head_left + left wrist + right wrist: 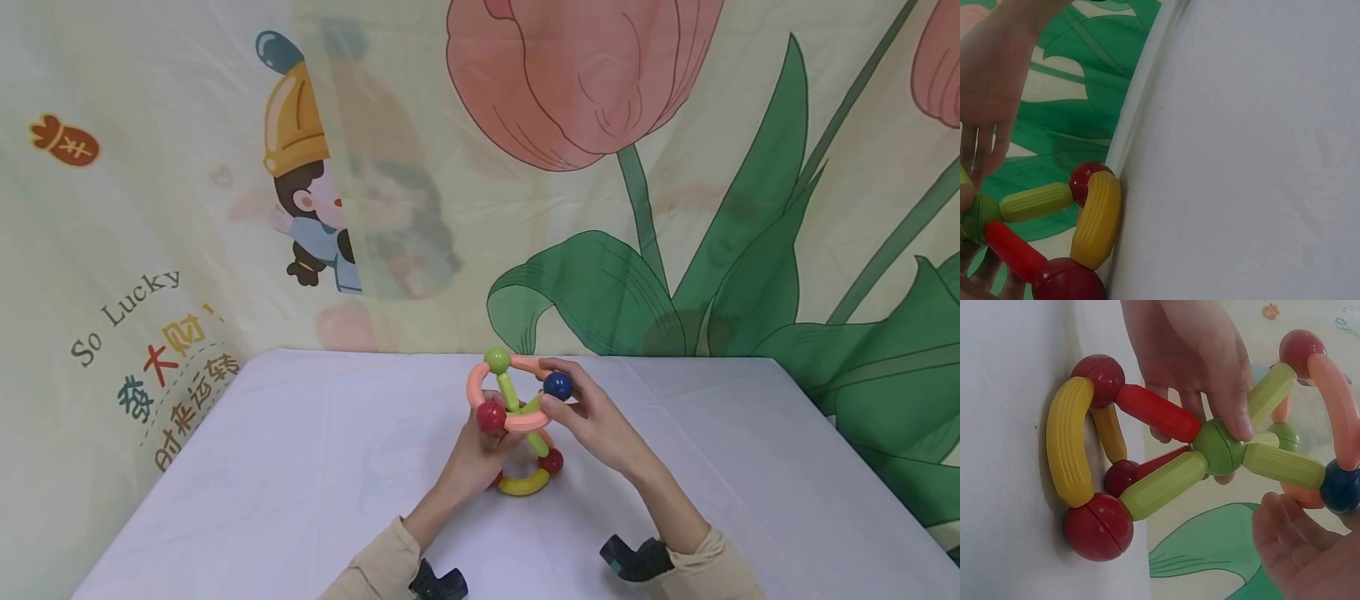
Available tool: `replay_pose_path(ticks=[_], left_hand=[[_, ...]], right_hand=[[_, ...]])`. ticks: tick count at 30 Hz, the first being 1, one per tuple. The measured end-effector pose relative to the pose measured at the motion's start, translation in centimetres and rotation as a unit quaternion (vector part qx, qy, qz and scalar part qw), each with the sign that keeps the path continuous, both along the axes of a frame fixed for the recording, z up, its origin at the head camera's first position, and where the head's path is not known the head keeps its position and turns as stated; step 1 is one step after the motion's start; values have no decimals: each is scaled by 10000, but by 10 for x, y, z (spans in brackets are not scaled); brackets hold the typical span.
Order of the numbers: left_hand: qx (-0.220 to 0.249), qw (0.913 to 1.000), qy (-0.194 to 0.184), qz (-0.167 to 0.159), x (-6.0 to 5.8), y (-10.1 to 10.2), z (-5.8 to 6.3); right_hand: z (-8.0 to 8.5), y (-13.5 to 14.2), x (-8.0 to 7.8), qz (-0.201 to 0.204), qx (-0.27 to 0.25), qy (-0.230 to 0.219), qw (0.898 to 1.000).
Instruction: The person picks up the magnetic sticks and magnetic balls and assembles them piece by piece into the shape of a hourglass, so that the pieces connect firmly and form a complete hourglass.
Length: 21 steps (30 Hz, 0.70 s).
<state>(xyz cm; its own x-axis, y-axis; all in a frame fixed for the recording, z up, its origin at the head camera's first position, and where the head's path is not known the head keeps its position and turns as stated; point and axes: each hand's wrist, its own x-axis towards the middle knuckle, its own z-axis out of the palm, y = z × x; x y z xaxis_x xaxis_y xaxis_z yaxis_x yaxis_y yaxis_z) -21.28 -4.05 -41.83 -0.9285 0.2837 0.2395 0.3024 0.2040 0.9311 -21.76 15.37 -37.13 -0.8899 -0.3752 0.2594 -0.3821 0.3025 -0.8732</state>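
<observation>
A toy made of ball joints and rods stands on the table, its yellow curved rods (1069,444) and red balls (1099,526) forming the lower ring. Straight red rods (1159,414) and light green rods (1166,484) meet at a green ball (1217,447) in the middle. My left hand (480,458) grips that middle ball, thumb on its side in the right wrist view. The upper ring has pink curved rods (528,422), a red ball (491,416), a green ball (497,360) and a blue ball (557,385). Thumb and fingers of my right hand (600,421) hold the blue ball.
A white cloth covers the table (300,467). Behind it hangs a printed curtain (420,325) with tulips, leaves and a cartoon figure. Black straps with devices (637,558) sit at both wrists, by the beige sleeves (378,562).
</observation>
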Motion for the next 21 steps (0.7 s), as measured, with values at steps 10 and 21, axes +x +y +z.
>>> replay_pose_path(ticks=[10,21], left_hand=[[-38,9999,89,-42,-7,2,-9],[-361,9981,479,-165,-15,-11,-13]], right_hand=[[1,3,0,80,9,-8,10000],[-1,15,-6,-6,-43,66,10000]])
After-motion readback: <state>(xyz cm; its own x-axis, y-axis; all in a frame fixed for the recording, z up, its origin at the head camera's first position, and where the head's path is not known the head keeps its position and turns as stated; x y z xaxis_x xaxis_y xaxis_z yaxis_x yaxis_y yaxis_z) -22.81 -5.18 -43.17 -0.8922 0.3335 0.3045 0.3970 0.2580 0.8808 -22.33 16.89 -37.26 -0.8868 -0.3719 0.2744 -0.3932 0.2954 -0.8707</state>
